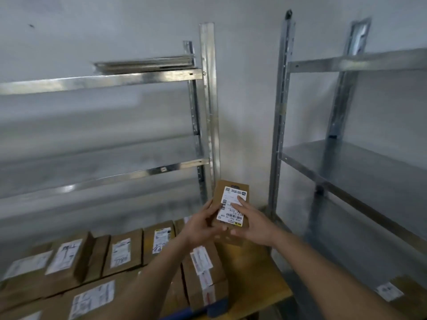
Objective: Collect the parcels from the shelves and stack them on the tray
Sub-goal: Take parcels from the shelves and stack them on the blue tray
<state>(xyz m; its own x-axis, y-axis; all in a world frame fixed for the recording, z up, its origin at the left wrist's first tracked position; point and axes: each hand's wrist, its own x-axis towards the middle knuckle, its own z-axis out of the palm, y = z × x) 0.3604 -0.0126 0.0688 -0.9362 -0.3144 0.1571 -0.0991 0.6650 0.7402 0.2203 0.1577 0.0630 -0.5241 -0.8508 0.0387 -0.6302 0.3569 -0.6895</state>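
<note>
Cardboard parcels (122, 251) are lying packed together below and left of the grip. Left hand (199, 225) and right hand (253, 224) are both clasping a small labelled parcel (232, 204), fingers curled around its edges, beside galvanised steel shelving (360, 162).

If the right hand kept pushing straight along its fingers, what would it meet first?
The right hand already rests on the held parcel; beyond it, probably the left rack's upright post, though depth is unclear.
</note>
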